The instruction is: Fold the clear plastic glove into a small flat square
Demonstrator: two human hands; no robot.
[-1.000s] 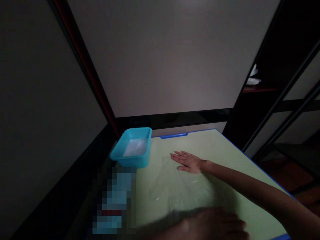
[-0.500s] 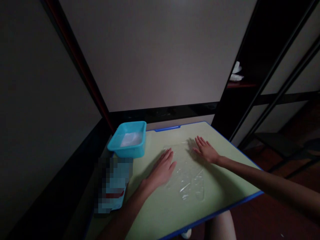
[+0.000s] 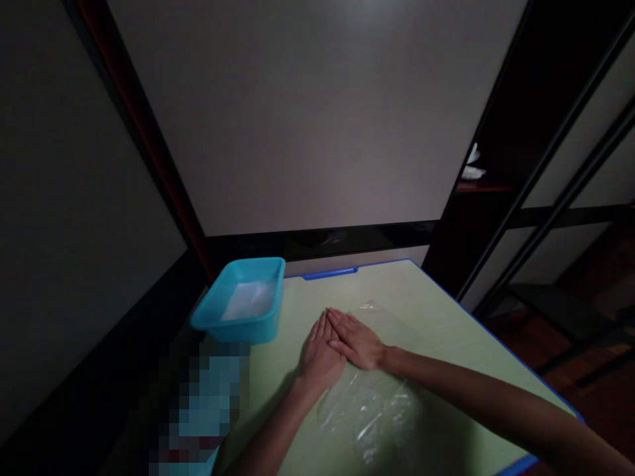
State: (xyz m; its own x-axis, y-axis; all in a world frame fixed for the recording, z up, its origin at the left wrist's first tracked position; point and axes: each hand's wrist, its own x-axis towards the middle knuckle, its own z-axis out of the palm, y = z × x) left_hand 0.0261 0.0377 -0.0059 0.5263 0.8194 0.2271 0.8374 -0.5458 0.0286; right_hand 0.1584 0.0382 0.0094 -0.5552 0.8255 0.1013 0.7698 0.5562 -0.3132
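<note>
Your left hand [image 3: 322,363] lies palm down to the right of the basin [image 3: 243,332], fingers extended and close together. Your right hand [image 3: 360,342] is flat beside it, thumb across the left; neither pinches anything. The clear plastic film [image 3: 368,406] lies beneath and around them, right of the basin, its nearer part wrinkled. Judgement: flat palms suit thin film, spreading pressure without creasing it. The basin, containing a white sheet [image 3: 252,299], presumably sits aside to leave you working room.
</note>
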